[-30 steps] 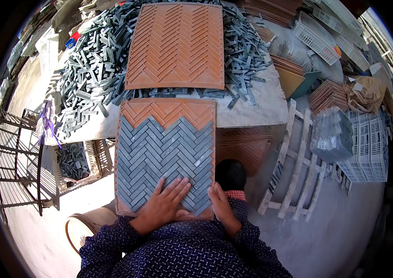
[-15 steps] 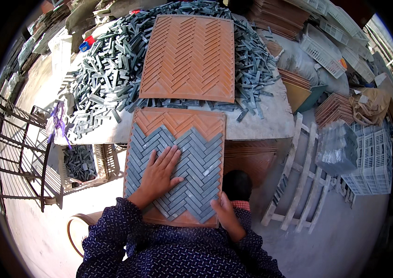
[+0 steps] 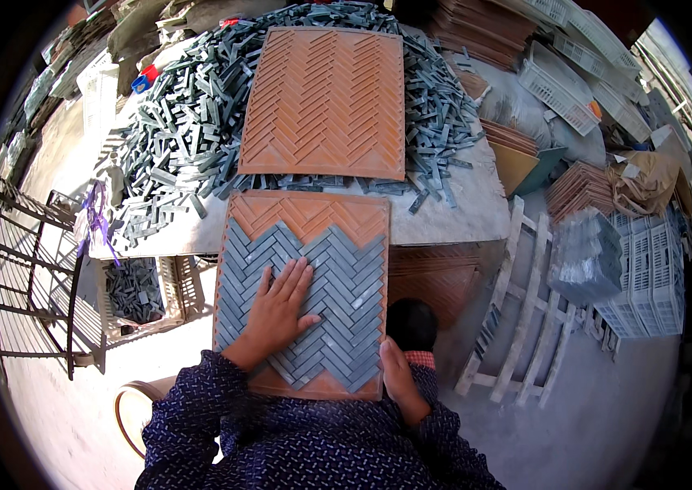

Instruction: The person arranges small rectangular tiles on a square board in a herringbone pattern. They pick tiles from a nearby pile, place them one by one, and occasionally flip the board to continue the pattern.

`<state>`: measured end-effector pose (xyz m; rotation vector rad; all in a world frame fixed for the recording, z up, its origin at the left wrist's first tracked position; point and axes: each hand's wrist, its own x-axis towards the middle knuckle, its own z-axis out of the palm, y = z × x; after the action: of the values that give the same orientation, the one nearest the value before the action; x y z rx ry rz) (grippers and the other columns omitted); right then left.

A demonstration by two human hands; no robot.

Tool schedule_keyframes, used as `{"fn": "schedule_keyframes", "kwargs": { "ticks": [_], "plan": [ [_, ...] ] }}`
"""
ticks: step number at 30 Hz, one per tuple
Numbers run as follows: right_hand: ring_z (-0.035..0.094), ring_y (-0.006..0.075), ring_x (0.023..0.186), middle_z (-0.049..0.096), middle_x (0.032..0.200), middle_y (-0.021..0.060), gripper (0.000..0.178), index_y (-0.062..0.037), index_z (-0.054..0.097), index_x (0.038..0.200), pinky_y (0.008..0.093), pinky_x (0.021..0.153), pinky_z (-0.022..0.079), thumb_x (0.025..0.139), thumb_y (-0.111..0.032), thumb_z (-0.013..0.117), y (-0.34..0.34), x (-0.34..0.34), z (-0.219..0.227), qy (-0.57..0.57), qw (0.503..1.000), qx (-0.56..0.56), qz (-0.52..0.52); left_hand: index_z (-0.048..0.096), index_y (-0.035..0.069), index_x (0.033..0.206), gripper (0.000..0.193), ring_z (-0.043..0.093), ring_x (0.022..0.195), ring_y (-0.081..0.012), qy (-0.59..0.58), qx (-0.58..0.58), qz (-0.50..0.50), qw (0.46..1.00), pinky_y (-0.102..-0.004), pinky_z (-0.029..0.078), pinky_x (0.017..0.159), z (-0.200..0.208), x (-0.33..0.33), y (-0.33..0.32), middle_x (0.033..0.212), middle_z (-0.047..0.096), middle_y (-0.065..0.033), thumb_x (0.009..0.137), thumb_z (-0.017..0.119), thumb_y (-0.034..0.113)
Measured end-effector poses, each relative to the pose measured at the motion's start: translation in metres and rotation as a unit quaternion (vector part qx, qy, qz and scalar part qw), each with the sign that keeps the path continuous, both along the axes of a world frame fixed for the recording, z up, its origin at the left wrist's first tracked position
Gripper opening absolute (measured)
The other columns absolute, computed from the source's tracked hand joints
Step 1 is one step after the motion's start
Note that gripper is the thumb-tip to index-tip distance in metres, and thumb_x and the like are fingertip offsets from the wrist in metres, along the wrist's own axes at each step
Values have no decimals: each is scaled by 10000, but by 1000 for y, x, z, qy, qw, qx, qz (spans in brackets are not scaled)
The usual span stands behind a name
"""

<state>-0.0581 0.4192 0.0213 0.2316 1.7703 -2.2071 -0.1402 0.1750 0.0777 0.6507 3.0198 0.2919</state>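
An orange herringbone mould board (image 3: 307, 214) leans off the table's near edge toward me, mostly filled with grey tile strips (image 3: 338, 269) in a zigzag pattern. My left hand (image 3: 279, 312) lies flat with fingers spread on the grey strips at the board's lower left. At the board's lower right edge my right hand (image 3: 396, 375) grips the rim. A second orange mould board (image 3: 325, 102), with no strips in it, lies farther back on the table.
Heaps of loose grey strips (image 3: 174, 139) surround the far board on the table (image 3: 476, 216). A crate of strips (image 3: 135, 287) sits lower left beside a metal rack (image 3: 27, 278). White crates (image 3: 648, 278), a wooden pallet (image 3: 517, 310) and stacked orange boards (image 3: 582, 188) stand right.
My left hand has slid from the board's lower middle up and left across the grey strips. The right hand stays at the lower right edge. The view has shifted slightly.
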Motion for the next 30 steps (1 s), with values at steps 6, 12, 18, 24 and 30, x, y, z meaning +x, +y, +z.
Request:
{"fn": "schedule_keyframes", "kwargs": {
  "ticks": [6,12,18,24,30],
  "plan": [
    [522,71,653,607,824,45,341,-6,542,1106,198,570,426,1003,-260,339,18,-10,13,9,997,69,-16,292,35,1416,823,250,1375,-267,-2,-2,-9,1000,-499,114,1119,-1,20,-10,1474,293,-126,831,437,595],
    [532,79,683,633,855,63,352,-19,558,1091,206,599,434,1007,-286,343,45,-16,21,30,990,128,-54,282,47,1423,837,236,1382,-278,-19,-9,-18,1000,-504,102,1119,-2,41,-19,1479,288,-126,833,383,631],
    [549,71,692,636,831,53,246,-7,584,1028,202,605,447,964,-214,467,42,-15,24,41,987,150,-35,288,34,1418,835,232,1383,-284,-30,-21,-10,999,-500,93,1121,-1,47,-21,1476,290,-137,837,388,626],
    [586,72,735,639,832,44,169,5,587,1004,208,650,468,904,-130,571,29,-12,17,110,976,187,3,298,52,1419,767,241,1378,-289,-30,2,-11,999,-492,108,1118,8,46,-19,1471,298,-138,863,420,567],
    [583,63,718,636,821,40,158,0,581,987,201,637,460,876,-110,605,26,-8,35,114,969,217,37,308,54,1414,660,220,1383,-307,-38,8,65,997,-509,104,1117,11,52,-33,1474,289,-137,874,502,379]
  ]
}}
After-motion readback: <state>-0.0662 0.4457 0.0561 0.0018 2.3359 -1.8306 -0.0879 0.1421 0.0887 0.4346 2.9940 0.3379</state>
